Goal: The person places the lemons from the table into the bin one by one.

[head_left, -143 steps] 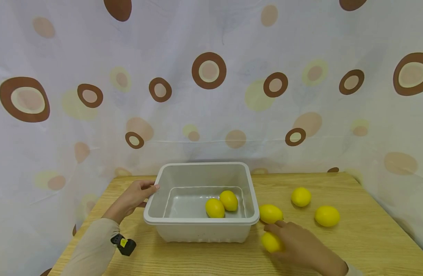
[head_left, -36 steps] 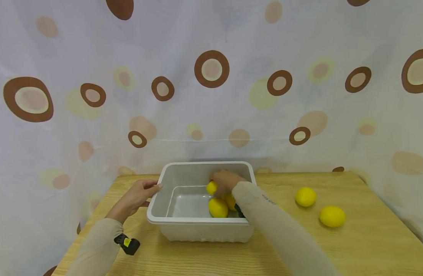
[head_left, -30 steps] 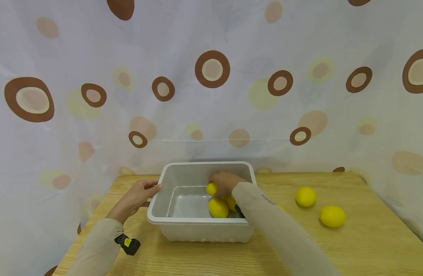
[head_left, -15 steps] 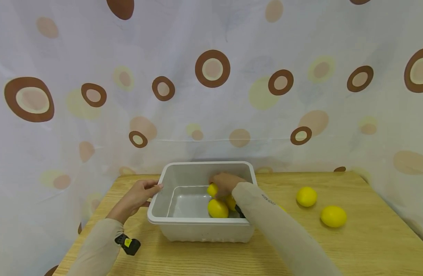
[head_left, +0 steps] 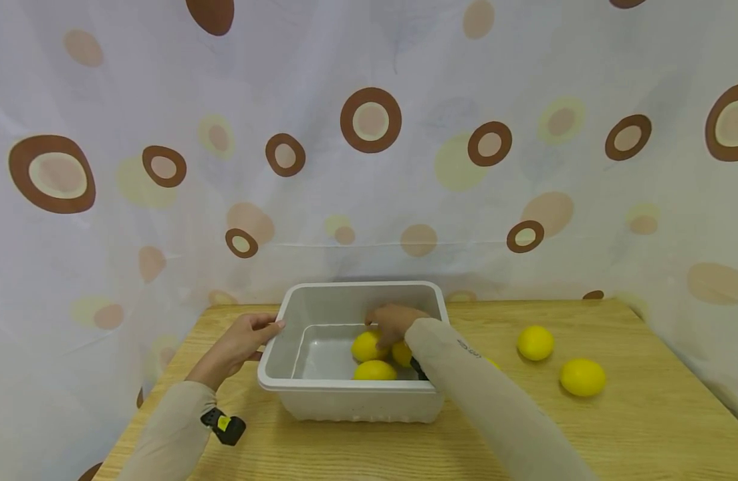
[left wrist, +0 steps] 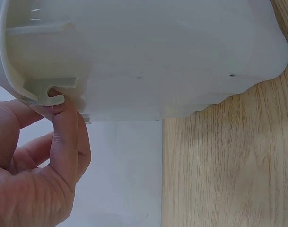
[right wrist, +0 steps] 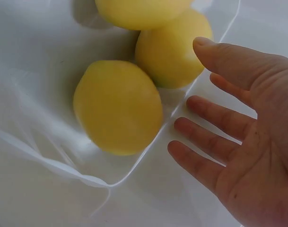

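My left hand [head_left: 241,342] grips the left rim of a pale grey plastic bin [head_left: 357,401]; in the left wrist view its fingers [left wrist: 65,142] curl under the bin's edge [left wrist: 2,52], thumb on the other side. Inside the bin, toward its right part, lie three lemons, one at the front [head_left: 375,371], another behind it, and a third [head_left: 402,354] partly covered by the right arm. Over them is my right hand [head_left: 395,322]. Seen from the right wrist, that hand [right wrist: 248,127] has its fingers spread and holds nothing, close beside a lemon [right wrist: 170,49].
Two loose lemons, one farther back [head_left: 535,343] and one nearer [head_left: 582,377], lie on the wooden table [head_left: 646,421] right of the bin. Another lemon [head_left: 492,363] barely shows behind the right sleeve [head_left: 483,394]. A patterned curtain [head_left: 369,200] hangs behind the table.
Earlier my right hand picked up a lemon from the table beside the bin and carried it inside. Since half a second ago it has let go; a lemon has shifted toward the bin's front. Left hand stays.
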A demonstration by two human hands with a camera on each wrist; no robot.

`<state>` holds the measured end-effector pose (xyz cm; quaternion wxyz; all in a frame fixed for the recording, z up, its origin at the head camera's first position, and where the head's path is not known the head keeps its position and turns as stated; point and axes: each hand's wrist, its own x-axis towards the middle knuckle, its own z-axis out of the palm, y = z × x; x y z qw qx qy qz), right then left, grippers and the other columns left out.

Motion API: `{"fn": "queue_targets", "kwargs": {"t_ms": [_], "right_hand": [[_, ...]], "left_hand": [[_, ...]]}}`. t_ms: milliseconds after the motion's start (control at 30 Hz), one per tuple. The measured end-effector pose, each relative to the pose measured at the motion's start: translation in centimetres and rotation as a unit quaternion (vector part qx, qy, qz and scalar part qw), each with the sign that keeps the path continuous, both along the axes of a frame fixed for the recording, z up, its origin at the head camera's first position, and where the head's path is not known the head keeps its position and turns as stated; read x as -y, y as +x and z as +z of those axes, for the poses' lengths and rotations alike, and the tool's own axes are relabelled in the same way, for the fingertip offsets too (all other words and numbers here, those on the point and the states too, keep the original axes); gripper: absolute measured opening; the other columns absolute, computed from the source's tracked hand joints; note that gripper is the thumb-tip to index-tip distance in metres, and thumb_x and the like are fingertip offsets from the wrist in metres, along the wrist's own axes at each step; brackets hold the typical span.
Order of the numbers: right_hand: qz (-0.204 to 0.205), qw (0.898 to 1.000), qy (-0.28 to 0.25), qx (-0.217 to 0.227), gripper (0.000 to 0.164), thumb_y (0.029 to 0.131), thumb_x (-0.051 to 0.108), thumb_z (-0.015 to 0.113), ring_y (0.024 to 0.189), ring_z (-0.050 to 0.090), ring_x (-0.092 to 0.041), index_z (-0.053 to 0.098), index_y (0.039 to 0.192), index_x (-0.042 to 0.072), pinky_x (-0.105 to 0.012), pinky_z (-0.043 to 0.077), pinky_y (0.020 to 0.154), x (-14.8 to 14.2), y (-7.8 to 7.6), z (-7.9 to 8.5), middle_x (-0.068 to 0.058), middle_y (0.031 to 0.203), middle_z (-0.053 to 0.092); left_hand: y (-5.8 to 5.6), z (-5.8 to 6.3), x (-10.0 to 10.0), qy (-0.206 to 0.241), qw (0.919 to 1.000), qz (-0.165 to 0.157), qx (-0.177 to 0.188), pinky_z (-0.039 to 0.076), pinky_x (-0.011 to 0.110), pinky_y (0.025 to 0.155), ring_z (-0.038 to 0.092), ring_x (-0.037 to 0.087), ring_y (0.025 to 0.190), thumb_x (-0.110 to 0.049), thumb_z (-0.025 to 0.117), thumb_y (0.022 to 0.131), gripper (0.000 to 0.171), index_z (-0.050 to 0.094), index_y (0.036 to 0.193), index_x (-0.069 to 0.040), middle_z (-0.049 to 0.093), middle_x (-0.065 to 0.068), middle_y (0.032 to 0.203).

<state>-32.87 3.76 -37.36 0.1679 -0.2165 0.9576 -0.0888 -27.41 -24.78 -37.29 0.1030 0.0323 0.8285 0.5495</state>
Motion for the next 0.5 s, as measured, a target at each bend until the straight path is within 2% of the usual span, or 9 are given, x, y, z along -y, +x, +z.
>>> {"fn": "queue_targets", "kwargs": {"t_ms": [167,500], "right_hand": [[0.007,1.0,0.0,0.004,0.049,0.085,0.02,0.074,0.12,0.051,-0.024,0.058,0.13,0.017,-0.042,0.038,0.106,0.02,0.18,0.16,-0.006,0.131,0.057],[0.0,1.0,-0.007,0.01,0.049,0.085,0.02,0.074,0.113,0.052,-0.023,0.058,0.131,0.017,-0.042,0.04,0.104,-0.05,0.37,0.35,-0.006,0.128,0.058]], "left_hand": [[0.0,0.01,-0.02,-0.003,1.0,0.005,0.004,0.057,0.042,0.077,0.064,0.02,0.094,-0.023,0.052,0.1,0.048,0.046,0.137,0.007,0.061,0.02,0.119],[-0.1,-0.06,0.03,-0.003,1.0,0.007,0.003,0.057,0.041,0.077,0.064,0.019,0.093,-0.024,0.053,0.1,0.048,0.046,0.136,0.007,0.061,0.02,0.118]]}}
